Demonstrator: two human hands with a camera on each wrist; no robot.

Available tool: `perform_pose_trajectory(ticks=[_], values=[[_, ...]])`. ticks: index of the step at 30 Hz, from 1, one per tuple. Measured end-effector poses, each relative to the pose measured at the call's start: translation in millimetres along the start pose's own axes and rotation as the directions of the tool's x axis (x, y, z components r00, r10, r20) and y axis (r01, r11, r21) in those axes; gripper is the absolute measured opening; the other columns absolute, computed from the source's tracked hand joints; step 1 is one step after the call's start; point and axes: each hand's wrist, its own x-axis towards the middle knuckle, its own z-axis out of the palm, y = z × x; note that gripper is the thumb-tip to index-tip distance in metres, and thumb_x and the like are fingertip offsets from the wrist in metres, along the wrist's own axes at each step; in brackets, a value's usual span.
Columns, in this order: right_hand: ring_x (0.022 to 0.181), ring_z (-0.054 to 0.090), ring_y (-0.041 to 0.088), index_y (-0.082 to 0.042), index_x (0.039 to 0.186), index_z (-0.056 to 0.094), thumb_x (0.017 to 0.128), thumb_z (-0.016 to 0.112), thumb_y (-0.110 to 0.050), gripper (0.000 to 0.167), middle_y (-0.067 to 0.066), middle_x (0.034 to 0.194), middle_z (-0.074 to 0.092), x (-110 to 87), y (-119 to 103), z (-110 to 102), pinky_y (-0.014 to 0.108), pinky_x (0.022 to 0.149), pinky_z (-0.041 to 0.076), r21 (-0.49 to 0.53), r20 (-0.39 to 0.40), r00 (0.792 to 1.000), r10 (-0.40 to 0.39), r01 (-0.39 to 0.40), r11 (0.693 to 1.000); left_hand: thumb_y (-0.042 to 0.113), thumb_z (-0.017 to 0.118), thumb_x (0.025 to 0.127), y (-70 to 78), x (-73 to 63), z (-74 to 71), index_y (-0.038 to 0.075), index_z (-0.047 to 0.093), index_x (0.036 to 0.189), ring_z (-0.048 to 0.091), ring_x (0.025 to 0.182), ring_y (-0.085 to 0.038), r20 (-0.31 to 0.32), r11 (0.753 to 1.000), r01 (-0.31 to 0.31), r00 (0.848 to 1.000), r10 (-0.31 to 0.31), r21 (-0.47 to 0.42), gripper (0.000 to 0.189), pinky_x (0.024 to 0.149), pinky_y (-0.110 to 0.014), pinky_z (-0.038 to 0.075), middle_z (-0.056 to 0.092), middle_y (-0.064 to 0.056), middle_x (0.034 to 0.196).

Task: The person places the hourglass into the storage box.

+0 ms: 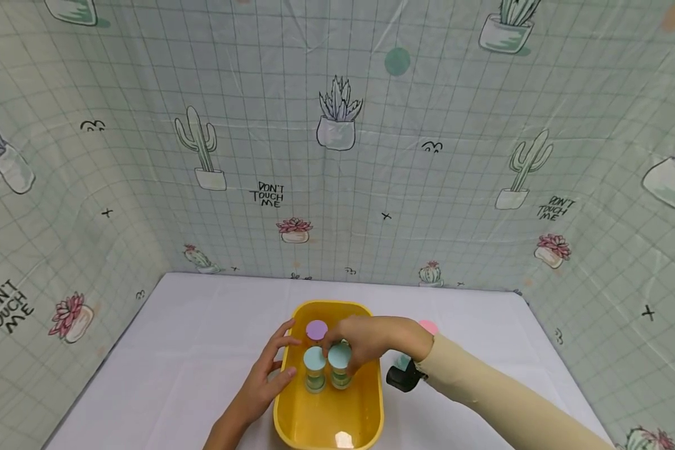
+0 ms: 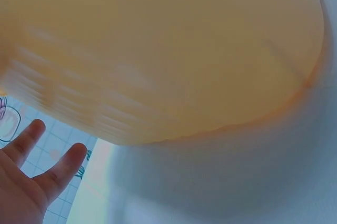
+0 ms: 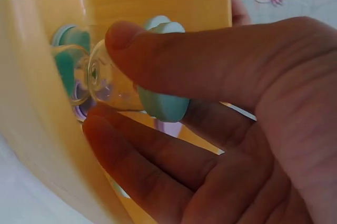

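Note:
In the head view a yellow plastic bin [image 1: 329, 425] stands on the table. It holds small clear jars: one with a mint lid [image 1: 314, 359], another with a mint lid [image 1: 340, 356] and one with a purple lid [image 1: 317, 329]. My right hand [image 1: 365, 337] reaches over the bin's right rim and grips the right-hand mint-lidded jar [image 3: 118, 90] between thumb and fingers, as the right wrist view shows. My left hand [image 1: 267, 378] rests against the bin's left side, fingers spread at the rim. The left wrist view catches part of that hand [image 2: 31, 174] beside the bin wall [image 2: 184, 66].
Outside the bin on the right, a pink lid [image 1: 429, 326] and a mint lid [image 1: 402, 361] show partly behind the right wrist and its black camera [image 1: 405, 377]. White cloth [image 1: 202, 331] covers the table, with a printed curtain [image 1: 337, 187] around it.

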Motion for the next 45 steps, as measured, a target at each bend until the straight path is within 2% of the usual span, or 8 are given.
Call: perform_pose_trajectory(ticks=[4,7,11,18,26,34,45], values=[[0.094,0.058,0.002,-0.014,0.110,0.074,0.078,0.088,-0.004,0.037,-0.010,0.108,0.070,2.9,1,3,0.019,0.092,0.051,-0.033,0.013,1.000,0.010,-0.009,0.999,0.016,0.055,0.101,-0.2,0.8,0.6,0.020,0.051,0.136,0.029,0.150,-0.048,-0.001,1.000,0.004,1.000,-0.004,0.011,0.036,0.097,-0.041,0.050,0.025,-0.007,0.170],[0.094,0.058,0.001,-0.014,0.110,0.073,0.078,0.088,-0.004,0.037,-0.010,0.109,0.070,5.1,2,5,0.017,0.091,0.050,-0.048,0.019,1.000,0.000,0.001,0.999,0.016,0.055,0.101,0.0,0.4,0.3,0.020,0.052,0.136,0.029,0.150,-0.047,-0.009,1.000,0.012,1.000,-0.012,0.006,0.035,0.096,-0.040,0.050,0.026,-0.008,0.170],[0.094,0.058,0.001,-0.014,0.110,0.073,0.079,0.087,-0.005,0.035,-0.010,0.109,0.071,5.4,4,7,0.017,0.091,0.050,-0.048,0.015,1.000,0.005,-0.005,0.999,0.017,0.055,0.100,0.3,-0.3,0.0,0.021,0.052,0.135,0.029,0.150,-0.047,-0.010,1.000,0.020,1.000,-0.020,0.004,0.035,0.096,-0.044,0.050,0.026,-0.008,0.170],[0.096,0.057,0.002,-0.018,0.106,0.072,0.080,0.087,-0.008,0.032,-0.011,0.109,0.070,1.9,5,9,0.020,0.093,0.051,-0.033,-0.005,0.997,0.071,-0.071,0.997,0.016,0.056,0.100,1.2,-1.0,0.6,0.023,0.052,0.135,0.029,0.150,-0.047,-0.003,1.000,0.028,1.000,-0.029,-0.001,0.035,0.096,-0.047,0.049,0.026,-0.006,0.170],[0.092,0.057,0.001,-0.020,0.104,0.072,0.080,0.088,-0.010,0.030,-0.012,0.103,0.068,2.4,9,11,0.018,0.089,0.051,-0.024,0.010,0.997,0.075,-0.075,0.997,0.018,0.056,0.100,1.7,-1.1,0.9,0.023,0.052,0.135,0.028,0.150,-0.050,-0.001,1.000,0.024,1.000,-0.024,0.012,0.035,0.095,-0.055,0.046,0.026,-0.008,0.170],[0.094,0.057,0.001,-0.019,0.107,0.074,0.081,0.086,-0.008,0.031,-0.012,0.105,0.069,3.4,11,10,0.019,0.091,0.051,-0.055,0.009,0.997,0.083,-0.082,0.995,0.015,0.055,0.100,0.8,0.7,0.5,0.021,0.052,0.135,0.029,0.149,-0.049,0.001,1.000,0.000,1.000,0.000,0.012,0.037,0.095,-0.056,0.046,0.026,-0.007,0.170],[0.098,0.057,0.003,-0.019,0.110,0.076,0.082,0.085,-0.006,0.032,-0.010,0.109,0.070,3.3,9,14,0.021,0.095,0.051,-0.095,-0.001,0.996,0.092,-0.092,0.991,0.017,0.056,0.100,2.6,-0.3,0.9,0.018,0.051,0.136,0.027,0.150,-0.050,0.001,1.000,0.025,1.000,-0.025,0.017,0.037,0.096,-0.055,0.045,0.025,-0.009,0.170]])
